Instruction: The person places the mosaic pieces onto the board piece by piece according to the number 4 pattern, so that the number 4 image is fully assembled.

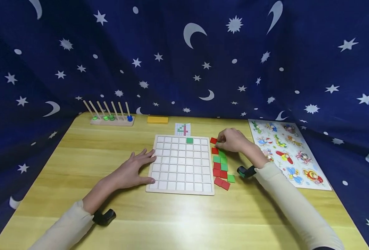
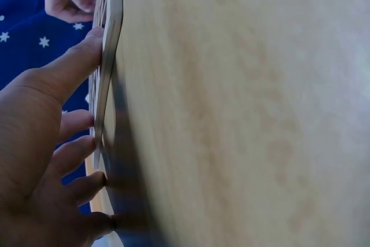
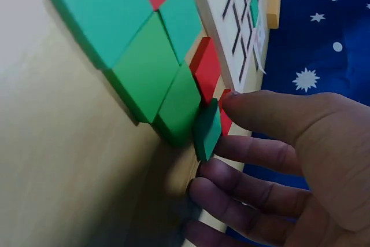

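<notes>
Green tile (image 3: 208, 131) in the right hand (image 1: 232, 140), at 2 o'clock from the board's (image 1: 181, 192) middle

Starting at the left of the tabletop (image 1: 134, 222), we find the bead rack (image 1: 112, 121) at the board's 10 o'clock. Nearer to us, the left hand (image 1: 134, 170) has its fingers spread wide, thumb and fingertips resting against the board's left edge; from them the board lies towards 3 o'clock. The yellow block (image 1: 157, 120) sits beyond the board at 11 o'clock and the pattern card (image 1: 183, 129) at 12, just past its far edge. One green square (image 1: 189, 140) lies in the board's far row; every other cell looks bare to us.

Just off the board's right edge, we see the right fingers set narrow, thumb and index pinching the green tile, which looks tilted. A red tile (image 1: 214, 140) lies at the fingers' 9 o'clock, between them and the board, while the loose tiles (image 1: 217, 166) trail towards 6 o'clock. We judge that 9 o'clock bearing to be the relation that matters: the board is close on that side, the right hand is the nearer to the tiles, and a square tile gives us no long axis to align. Farther right, the picture sheet (image 1: 315, 182) lies at the board's 3 o'clock.
</notes>
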The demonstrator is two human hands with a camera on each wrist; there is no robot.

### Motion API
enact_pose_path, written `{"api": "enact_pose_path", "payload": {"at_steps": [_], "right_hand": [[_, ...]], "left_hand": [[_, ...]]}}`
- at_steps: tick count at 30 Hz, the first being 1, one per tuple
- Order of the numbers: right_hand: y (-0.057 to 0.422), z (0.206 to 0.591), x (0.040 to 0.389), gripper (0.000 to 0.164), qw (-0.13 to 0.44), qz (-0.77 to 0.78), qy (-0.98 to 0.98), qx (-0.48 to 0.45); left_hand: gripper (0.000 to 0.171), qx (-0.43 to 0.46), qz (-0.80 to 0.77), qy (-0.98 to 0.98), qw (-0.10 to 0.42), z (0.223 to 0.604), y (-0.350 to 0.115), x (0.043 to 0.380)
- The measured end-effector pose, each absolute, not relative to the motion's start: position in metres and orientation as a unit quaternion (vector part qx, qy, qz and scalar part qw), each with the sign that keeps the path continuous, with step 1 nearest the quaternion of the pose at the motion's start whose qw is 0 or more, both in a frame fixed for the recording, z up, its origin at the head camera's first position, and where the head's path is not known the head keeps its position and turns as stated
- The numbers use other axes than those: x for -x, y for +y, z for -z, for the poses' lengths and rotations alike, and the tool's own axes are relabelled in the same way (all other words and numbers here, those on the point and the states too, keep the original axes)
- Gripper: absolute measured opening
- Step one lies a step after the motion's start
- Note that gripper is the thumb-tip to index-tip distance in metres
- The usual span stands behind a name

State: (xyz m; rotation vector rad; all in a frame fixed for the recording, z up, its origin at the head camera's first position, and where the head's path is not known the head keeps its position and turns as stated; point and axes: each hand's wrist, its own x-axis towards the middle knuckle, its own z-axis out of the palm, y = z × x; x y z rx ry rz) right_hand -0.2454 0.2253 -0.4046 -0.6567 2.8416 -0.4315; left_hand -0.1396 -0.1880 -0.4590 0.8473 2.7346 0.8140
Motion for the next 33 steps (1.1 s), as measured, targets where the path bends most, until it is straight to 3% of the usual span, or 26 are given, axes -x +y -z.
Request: {"api": "enact_pose_path", "payload": {"at_steps": [15,33], "right_hand": [[0.233,0.410,0.243,0.009,0.096,0.165,0.960,0.203],[0.236,0.418,0.243,0.008,0.058,0.191,0.954,0.224]], "left_hand": [[0.086,-0.283,-0.283,0.911,0.098,0.457,-0.185,0.136],[0.086,-0.270,-0.290,0.911,0.115,0.455,-0.187,0.139]]}}
